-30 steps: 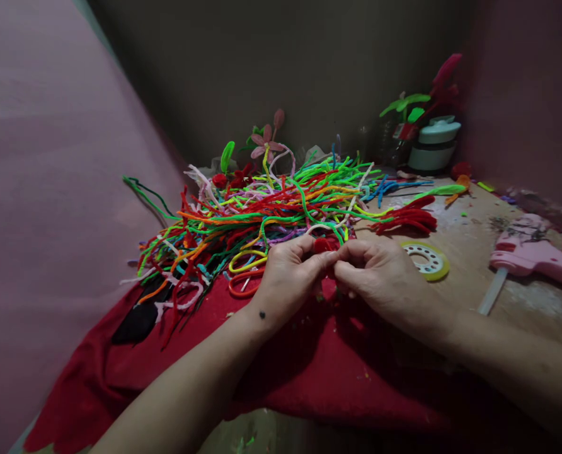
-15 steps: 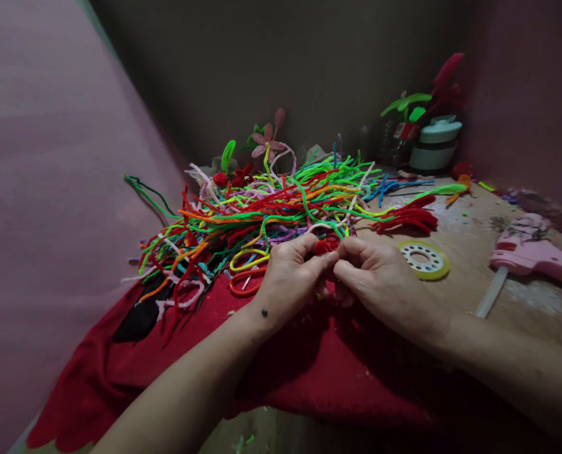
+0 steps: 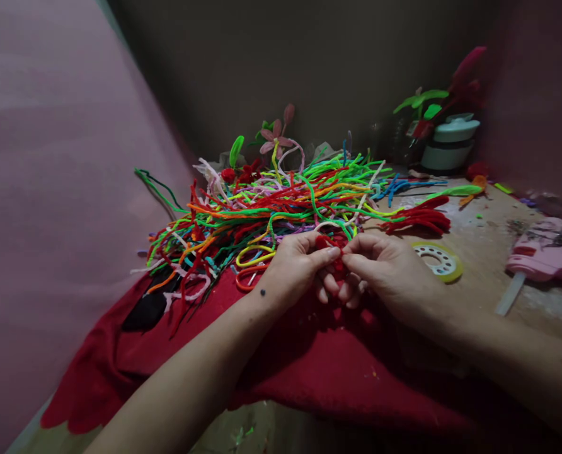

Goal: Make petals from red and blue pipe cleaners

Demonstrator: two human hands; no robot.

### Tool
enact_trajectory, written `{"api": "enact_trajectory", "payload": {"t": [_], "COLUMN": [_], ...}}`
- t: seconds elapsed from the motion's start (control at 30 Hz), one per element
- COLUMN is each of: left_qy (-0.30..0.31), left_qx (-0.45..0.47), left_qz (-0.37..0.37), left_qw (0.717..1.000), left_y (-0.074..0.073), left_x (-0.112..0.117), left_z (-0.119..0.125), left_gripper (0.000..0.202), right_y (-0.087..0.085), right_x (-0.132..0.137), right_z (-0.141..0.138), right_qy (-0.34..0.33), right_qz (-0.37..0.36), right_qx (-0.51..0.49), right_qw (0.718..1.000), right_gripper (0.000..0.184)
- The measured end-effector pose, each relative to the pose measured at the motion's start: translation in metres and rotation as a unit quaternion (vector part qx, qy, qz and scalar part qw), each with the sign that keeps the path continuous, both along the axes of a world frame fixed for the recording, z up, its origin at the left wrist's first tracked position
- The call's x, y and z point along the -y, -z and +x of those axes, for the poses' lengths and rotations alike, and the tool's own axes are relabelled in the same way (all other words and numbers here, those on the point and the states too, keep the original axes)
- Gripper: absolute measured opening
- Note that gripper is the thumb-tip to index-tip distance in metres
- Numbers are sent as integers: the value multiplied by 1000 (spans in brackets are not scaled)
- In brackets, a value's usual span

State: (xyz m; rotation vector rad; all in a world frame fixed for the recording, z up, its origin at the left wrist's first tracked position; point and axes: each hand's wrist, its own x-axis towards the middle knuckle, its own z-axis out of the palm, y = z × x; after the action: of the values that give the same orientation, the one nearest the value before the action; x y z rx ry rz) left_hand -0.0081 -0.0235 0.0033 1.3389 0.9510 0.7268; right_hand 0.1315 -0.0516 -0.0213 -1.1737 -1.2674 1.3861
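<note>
Over red cloth (image 3: 309,372), red pipe-cleaner piece (image 3: 327,242) pinched tight between fingers (image 3: 323,256) of left hand (image 3: 293,268) and right hand (image 3: 389,277)

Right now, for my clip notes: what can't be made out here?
1. Red piece, head view: pinched between left hand and right hand; fingers cover most of it, shape unclear.
2. Glue gun, head view: cut off by the right edge.
3. Jar at the back, head view: too dim to tell its contents.
4. Black patch, head view: partly under the pipe cleaners.
</note>
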Motion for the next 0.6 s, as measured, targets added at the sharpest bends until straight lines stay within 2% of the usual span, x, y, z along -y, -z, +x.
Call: {"api": "enact_trajectory", "payload": {"t": [0.23, 0.43, 0.5, 0.6], "left_qy": [-18, -32, -11, 18], "left_qx": [-48, -113, -109, -101], "left_qz": [62, 141, 137, 88], "left_qw": [997, 983, 985, 991], "left_y": [-2, 11, 13, 11], "left_x": [2, 4, 4, 2], "left_z": [2, 4, 5, 5], "left_gripper": [14, 17, 19, 20], "right_y": [1, -8, -10, -10], "right_x": [-2, -4, -5, -5], "right_z": [1, -1, -1, 0], "right_qy": [5, -24, -29, -32], "right_qz": [0, -51, -47, -38], "right_qx": [26, 86, 109, 114], "right_qw": [1000, 995, 993, 992], "right_gripper": [6, 15, 18, 19]}}
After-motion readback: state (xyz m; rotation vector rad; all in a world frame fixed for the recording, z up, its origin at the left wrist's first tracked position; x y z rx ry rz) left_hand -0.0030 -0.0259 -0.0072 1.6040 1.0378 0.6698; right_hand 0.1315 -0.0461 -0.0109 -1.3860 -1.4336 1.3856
